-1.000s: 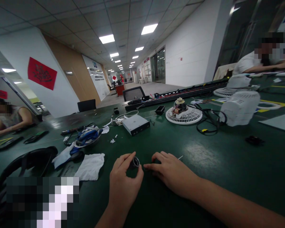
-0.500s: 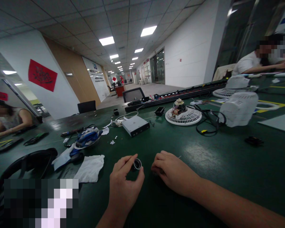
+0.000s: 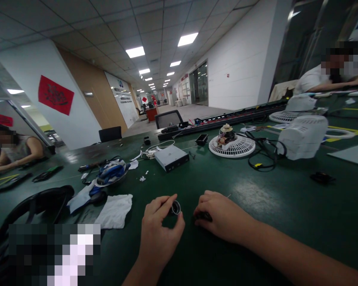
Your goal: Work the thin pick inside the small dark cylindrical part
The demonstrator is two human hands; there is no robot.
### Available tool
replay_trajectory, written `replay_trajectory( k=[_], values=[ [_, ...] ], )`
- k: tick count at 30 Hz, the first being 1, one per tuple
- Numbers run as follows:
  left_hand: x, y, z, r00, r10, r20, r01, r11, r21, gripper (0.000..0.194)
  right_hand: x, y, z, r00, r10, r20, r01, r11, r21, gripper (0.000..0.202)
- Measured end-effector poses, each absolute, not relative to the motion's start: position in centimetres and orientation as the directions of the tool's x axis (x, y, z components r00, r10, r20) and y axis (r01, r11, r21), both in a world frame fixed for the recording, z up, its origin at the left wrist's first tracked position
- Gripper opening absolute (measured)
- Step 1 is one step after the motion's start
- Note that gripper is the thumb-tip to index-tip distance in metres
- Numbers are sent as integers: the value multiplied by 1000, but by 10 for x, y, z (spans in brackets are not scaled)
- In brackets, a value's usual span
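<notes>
Between the thumb and fingertips of my left hand (image 3: 159,224) is a small round ring-shaped part (image 3: 176,207), silver at the rim and dark inside, its opening turned toward my right hand. My right hand (image 3: 219,216) is curled close to the green tabletop (image 3: 241,262), a short way right of the ring. Its fingers close around a small black object (image 3: 204,215), mostly covered, whose kind I cannot make out. A thin light pin or wire end pokes out above the back of that hand.
Beyond my hands lies a grey disc drive (image 3: 172,157). A white fan grille with a motor (image 3: 231,147) and a white housing (image 3: 302,137) sit to the right. White cloth (image 3: 115,210), a dish of blue cloth (image 3: 112,172) and a black headband (image 3: 35,202) lie left. Two people sit at the sides.
My right fingers have lifted and opened slightly, so more of the black object shows. The left hand still holds the ring. The whole view has shifted slightly.
</notes>
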State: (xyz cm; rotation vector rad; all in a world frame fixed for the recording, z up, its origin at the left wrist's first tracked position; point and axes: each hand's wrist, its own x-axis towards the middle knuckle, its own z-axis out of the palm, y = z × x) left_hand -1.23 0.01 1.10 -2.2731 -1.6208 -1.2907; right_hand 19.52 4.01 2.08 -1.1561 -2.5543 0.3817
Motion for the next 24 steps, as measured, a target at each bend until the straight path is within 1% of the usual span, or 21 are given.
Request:
replay_trajectory(
  k=[4,10,14,17,21,24],
  values=[
    [-12,0,10,100,758,645,803,-444,397,38,195,41,21,-623,752,215,651,651,-391,15],
    [-11,0,10,141,779,611,790,-461,404,39,193,34,27,-503,780,372,577,624,-527,15],
    [-8,-1,12,209,778,592,752,-515,411,40,193,31,30,-512,722,464,451,686,-571,8],
    [-6,-2,12,287,759,585,700,-583,413,45,192,33,28,-509,684,523,343,718,-605,7],
    [-5,-2,10,369,702,609,624,-673,397,47,192,36,23,-508,679,530,269,710,-651,11],
    [-5,-3,10,382,683,623,603,-695,393,43,193,36,22,-525,688,501,278,695,-663,8]
  ],
)
